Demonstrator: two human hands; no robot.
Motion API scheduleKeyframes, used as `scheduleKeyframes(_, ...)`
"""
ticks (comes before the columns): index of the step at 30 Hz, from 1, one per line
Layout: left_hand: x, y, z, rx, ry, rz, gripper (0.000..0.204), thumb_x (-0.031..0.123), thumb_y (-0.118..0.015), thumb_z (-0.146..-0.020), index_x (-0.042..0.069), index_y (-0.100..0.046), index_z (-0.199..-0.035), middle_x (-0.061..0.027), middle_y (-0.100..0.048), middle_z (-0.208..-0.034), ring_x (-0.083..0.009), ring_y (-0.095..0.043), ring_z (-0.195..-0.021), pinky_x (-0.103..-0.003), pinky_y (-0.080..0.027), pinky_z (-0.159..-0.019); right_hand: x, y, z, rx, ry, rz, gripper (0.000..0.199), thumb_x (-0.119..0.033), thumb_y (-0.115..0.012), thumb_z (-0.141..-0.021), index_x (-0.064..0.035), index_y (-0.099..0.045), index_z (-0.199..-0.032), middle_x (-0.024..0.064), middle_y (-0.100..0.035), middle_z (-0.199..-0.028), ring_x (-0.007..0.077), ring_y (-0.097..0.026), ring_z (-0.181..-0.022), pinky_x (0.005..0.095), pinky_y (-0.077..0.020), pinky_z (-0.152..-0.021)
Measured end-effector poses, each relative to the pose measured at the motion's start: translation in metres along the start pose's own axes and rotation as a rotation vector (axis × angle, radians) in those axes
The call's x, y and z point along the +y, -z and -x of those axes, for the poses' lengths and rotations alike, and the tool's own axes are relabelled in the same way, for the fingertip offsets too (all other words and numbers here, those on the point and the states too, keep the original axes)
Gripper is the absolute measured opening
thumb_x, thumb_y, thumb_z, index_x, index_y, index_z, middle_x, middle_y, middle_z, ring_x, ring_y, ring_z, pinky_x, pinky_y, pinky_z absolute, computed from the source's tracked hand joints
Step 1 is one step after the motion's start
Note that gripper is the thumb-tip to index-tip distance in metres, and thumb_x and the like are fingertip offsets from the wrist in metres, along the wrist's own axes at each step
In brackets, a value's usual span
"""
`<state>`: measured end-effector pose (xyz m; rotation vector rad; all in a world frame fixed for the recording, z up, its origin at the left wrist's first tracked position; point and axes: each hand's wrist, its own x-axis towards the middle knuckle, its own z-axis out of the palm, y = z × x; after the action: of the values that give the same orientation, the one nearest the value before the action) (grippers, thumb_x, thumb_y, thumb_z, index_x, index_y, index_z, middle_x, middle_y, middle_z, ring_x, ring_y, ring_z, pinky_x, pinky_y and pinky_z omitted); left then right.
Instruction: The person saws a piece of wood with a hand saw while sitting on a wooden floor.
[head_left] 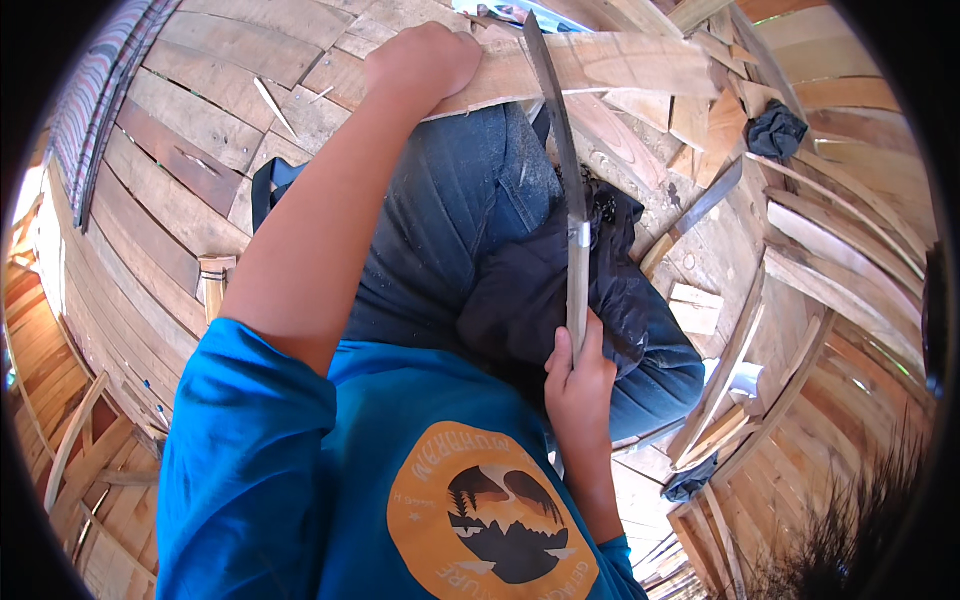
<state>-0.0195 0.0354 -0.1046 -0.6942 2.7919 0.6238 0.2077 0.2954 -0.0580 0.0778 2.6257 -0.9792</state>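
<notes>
My right hand (585,375) is wrapped round the wooden handle of a machete (562,130). Its long dark blade points away from me and passes across a wooden board (620,65) at the far side. A shiny metal collar joins blade and handle. My left hand (430,65) is closed over the board's left end, its fingertips partly hidden. The board lies crosswise just beyond my jeans-covered leg, its near edge rough and uneven. Whether the blade touches the board cannot be told. A dark cloth (530,290) is bunched in my lap under the machete handle.
A second blade with a wooden handle (705,205) lies on the plank floor (180,180) to the right. Offcuts (700,125) and long curved strips (850,270) are heaped at the right. A black cloth bundle (777,130) sits among them. Striped fabric (105,100) hangs at the far left.
</notes>
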Motion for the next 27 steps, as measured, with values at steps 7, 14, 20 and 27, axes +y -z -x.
scheduleKeyframes(7,-0.003,0.000,-0.004,0.010,-0.002,0.016,0.052,0.041,-0.037,-0.093,0.009,-0.068,-0.119,-0.0164,-0.066,-0.123,-0.0327,-0.063,-0.114,-0.042,-0.046,-0.098,-0.005,0.018,-0.020,-0.011,0.022,0.013,0.018,-0.019,-0.054,-0.100,-0.0016,-0.055,-0.104,0.0269,-0.061,-0.070,0.0455,-0.064,-0.068,0.0492,-0.0467,-0.052)
scheduleKeyframes(14,0.008,0.018,0.011,-0.018,0.004,0.001,0.052,0.039,-0.041,-0.092,-0.001,-0.068,-0.111,-0.0257,-0.065,-0.116,-0.0392,-0.062,-0.111,-0.046,-0.047,-0.099,-0.028,0.022,-0.051,0.052,0.113,0.083,0.020,-0.021,-0.055,-0.100,-0.0013,-0.056,-0.097,0.0273,-0.059,-0.067,0.0467,-0.062,-0.068,0.0505,-0.0457,-0.053)
scheduleKeyframes(20,-0.004,-0.001,-0.003,-0.011,-0.033,0.011,0.052,0.042,-0.040,-0.091,0.008,-0.068,-0.119,-0.0173,-0.066,-0.123,-0.0337,-0.063,-0.114,-0.042,-0.046,-0.099,-0.022,0.021,-0.045,0.058,0.114,0.098,0.018,-0.019,-0.055,-0.100,-0.0014,-0.057,-0.097,0.0258,-0.059,-0.065,0.0445,-0.063,-0.064,0.0475,-0.0465,-0.051)
scheduleKeyframes(27,-0.002,0.003,-0.005,-0.016,-0.005,0.009,0.051,0.040,-0.042,-0.090,0.004,-0.069,-0.114,-0.0208,-0.066,-0.118,-0.0362,-0.063,-0.112,-0.044,-0.047,-0.098,-0.026,0.015,-0.034,0.052,0.094,-0.074,0.020,-0.020,-0.055,-0.100,0.0004,-0.058,-0.097,0.0196,-0.057,-0.063,0.0324,-0.065,-0.058,0.0371,-0.0463,-0.053)
